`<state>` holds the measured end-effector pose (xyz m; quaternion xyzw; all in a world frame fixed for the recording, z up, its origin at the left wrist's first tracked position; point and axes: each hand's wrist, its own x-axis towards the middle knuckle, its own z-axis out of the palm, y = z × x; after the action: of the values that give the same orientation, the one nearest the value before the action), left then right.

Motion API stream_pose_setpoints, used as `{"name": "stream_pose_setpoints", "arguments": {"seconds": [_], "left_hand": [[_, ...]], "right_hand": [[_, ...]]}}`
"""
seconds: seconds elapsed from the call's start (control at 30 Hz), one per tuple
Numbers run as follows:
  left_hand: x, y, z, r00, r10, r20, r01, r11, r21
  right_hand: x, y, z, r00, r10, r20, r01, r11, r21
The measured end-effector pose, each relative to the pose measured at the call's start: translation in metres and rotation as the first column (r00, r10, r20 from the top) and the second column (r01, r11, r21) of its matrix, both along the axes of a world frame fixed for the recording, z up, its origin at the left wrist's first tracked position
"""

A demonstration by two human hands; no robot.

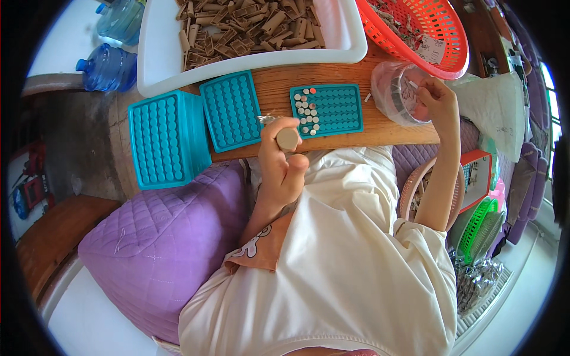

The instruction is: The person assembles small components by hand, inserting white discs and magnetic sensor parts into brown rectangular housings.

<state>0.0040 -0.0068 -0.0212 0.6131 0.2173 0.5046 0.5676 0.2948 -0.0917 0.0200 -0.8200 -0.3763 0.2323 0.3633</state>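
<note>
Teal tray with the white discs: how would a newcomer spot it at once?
Start at the wooden table, along its near edge. The teal tray lies between the left hand and the transparent tub. Unlike the teal stack and second tray to its left, it has small, mostly white discs clustered in its left part.

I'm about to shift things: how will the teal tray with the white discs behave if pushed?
The teal tray probably slides flat rather than tipping, lying low and broad on the wooden table. Its small white discs lie uncovered, so a jolt might shift them.
</note>
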Motion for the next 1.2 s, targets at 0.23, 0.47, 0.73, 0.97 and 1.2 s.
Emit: {"name": "stream_pose_setpoints", "arguments": {"seconds": [0.23, 0.47, 0.73, 0.97, 1.2], "left_hand": [[0.001, 0.0, 0.011, 0.979, -0.121, 0.165, 0.165, 0.944, -0.285], [0.0, -0.002, 0.014, 0.719, -0.189, 0.669, 0.671, 0.438, -0.598], [-0.002, -0.004, 0.024, 0.814, -0.219, 0.538, 0.579, 0.365, -0.729], [-0.005, -0.002, 0.022, 0.829, -0.349, 0.437, 0.554, 0.401, -0.729], [-0.004, 0.0, 0.019, 0.79, -0.402, 0.462, 0.604, 0.386, -0.698]], "right_hand": [[-0.033, 0.008, 0.019, 0.976, -0.063, 0.207, 0.036, 0.991, 0.128], [-0.132, 0.028, 0.046, 0.699, 0.398, 0.594, -0.578, 0.803, 0.142], [-0.144, 0.041, 0.06, 0.46, 0.562, 0.687, -0.77, 0.638, -0.006], [-0.143, 0.042, 0.068, 0.587, 0.655, 0.475, -0.729, 0.683, -0.04], [-0.141, 0.043, 0.068, 0.607, 0.676, 0.418, -0.724, 0.687, -0.06]]}}
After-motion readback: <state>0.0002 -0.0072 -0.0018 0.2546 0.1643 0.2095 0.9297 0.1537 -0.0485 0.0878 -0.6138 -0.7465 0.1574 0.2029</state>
